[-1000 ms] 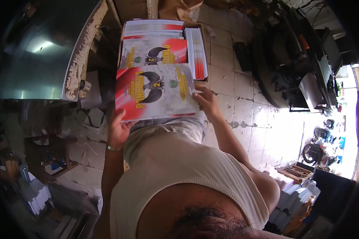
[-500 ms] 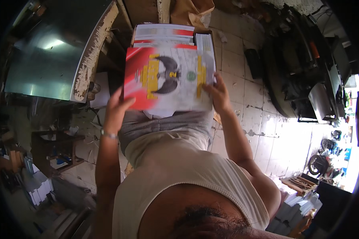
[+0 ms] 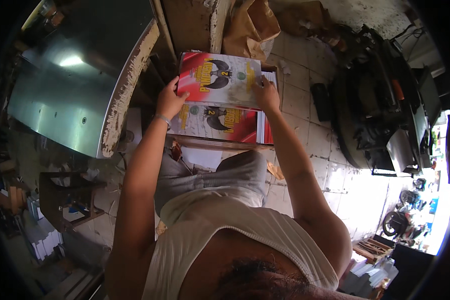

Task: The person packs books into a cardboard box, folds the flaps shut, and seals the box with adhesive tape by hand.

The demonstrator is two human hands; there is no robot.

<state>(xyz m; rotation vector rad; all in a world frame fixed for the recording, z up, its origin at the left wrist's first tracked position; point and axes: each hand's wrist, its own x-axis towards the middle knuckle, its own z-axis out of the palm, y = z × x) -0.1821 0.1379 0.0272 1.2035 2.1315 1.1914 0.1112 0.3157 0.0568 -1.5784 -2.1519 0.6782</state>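
Carried forward since the earlier frame: red-and-grey book (image 3: 220, 80), now over the far part of the carton (image 3: 220, 144). Brown paper bag (image 3: 252, 30) just beyond; chipped metal-topped table (image 3: 80, 100) left; black machine (image 3: 375, 100) well apart, right. Nearer books (image 3: 210, 120) show in the carton. Held book lies between left hand (image 3: 171, 102), gripping near-left corner, and right hand (image 3: 267, 95), gripping right edge.

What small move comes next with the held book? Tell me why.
Probably ease the held book down flat in the far part of the carton: the left hand and right hand hold its opposite sides, and it is over that part, beyond a similar book on the near side. Whether it touches anything below is unclear.
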